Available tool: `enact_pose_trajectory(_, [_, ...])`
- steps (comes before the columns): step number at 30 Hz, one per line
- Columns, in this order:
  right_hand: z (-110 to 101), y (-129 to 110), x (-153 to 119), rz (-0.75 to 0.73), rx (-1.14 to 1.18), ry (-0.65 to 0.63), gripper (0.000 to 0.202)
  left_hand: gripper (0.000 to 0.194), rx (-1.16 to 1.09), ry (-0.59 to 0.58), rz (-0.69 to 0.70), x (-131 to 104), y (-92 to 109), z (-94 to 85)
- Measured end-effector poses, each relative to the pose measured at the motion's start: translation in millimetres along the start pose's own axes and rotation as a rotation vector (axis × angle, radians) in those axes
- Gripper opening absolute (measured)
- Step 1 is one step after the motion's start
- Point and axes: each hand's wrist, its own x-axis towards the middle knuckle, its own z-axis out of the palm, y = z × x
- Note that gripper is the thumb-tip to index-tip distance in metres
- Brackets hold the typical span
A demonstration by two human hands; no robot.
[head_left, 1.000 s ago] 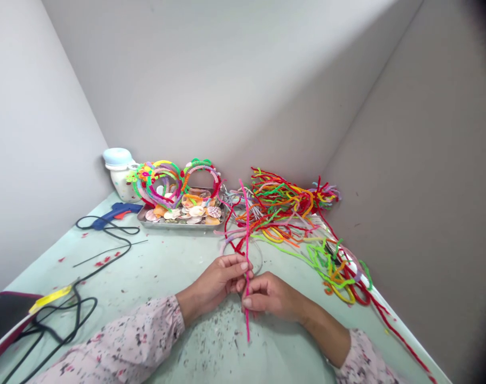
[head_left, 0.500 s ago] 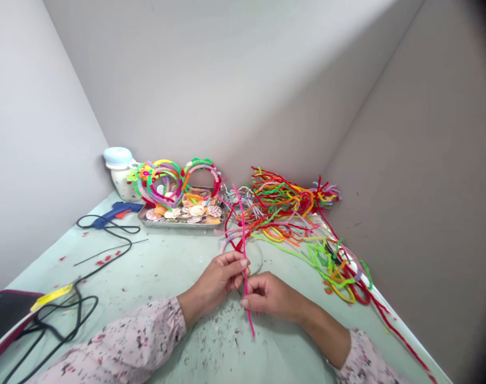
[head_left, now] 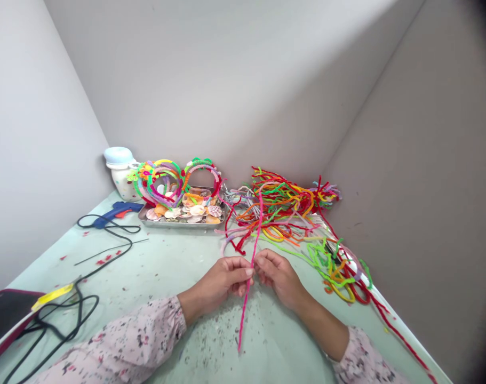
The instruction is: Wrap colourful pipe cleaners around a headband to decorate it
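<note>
A long pink pipe cleaner (head_left: 244, 314) stands slanted in front of me, its upper end over the heap behind and its lower end over the table. My left hand (head_left: 230, 274) is closed on it near its middle, thumb against forefinger. Just right of that pinch, my right hand (head_left: 278, 274) has its fingers curled, the tips close against the pipe cleaner. What the right fingertips hold is hidden. A faint thin grey wire shows just above the fingers. Behind the hands lies a heap of coloured pipe cleaners (head_left: 283, 197).
A metal tray (head_left: 181, 223) holds seashells, with pipe-cleaner headbands (head_left: 162, 184) on top. Left are a white jar (head_left: 120, 173), a blue glue gun (head_left: 112, 214) and a black cord (head_left: 79, 320). Green pipe cleaners (head_left: 320, 258) and long red strands lie along the right edge.
My right hand has moved up from the lower part of the pink pipe cleaner to beside my left fingertips. The pipe cleaner now tilts with its top to the right.
</note>
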Motion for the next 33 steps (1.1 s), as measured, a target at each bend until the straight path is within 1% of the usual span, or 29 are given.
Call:
enact_pose_trajectory(5, [2.0, -2.9, 0.4, 0.010, -0.033, 0.012, 0.029, 0.030, 0.110, -0.019, -0.019, -0.2, -1.7, -0.5])
enact_pose_trajectory(10, [1.3, -1.5, 0.6, 0.025, -0.029, 0.005, 0.028, 0.028, 0.156, -0.034, -0.022, 0.2, -2.1, -2.0])
enact_pose_trajectory(18, [-0.1, -0.2, -0.2, 0.018, 0.026, 0.016, 0.027, 0.028, 0.161, -0.038, -0.035, 1.6, -4.1, -4.0])
enact_pose_trajectory(22, [-0.2, -1.9, -0.5, 0.010, 0.052, 0.019, 0.027, 0.026, 0.148, -0.063, -0.054, 2.0, -3.2, -5.2])
enact_pose_trajectory(29, [-0.6, -1.3, 0.3, 0.009, 0.206, -0.005, 0.020, 0.026, 0.089, -0.098, -0.046, 0.9, 1.1, -7.1])
enact_pose_trajectory(33, [-1.5, -1.4, -0.2, 0.012, 0.189, -0.015, 0.020, 0.025, 0.081, -0.128, -0.067, -0.1, 2.5, -8.2])
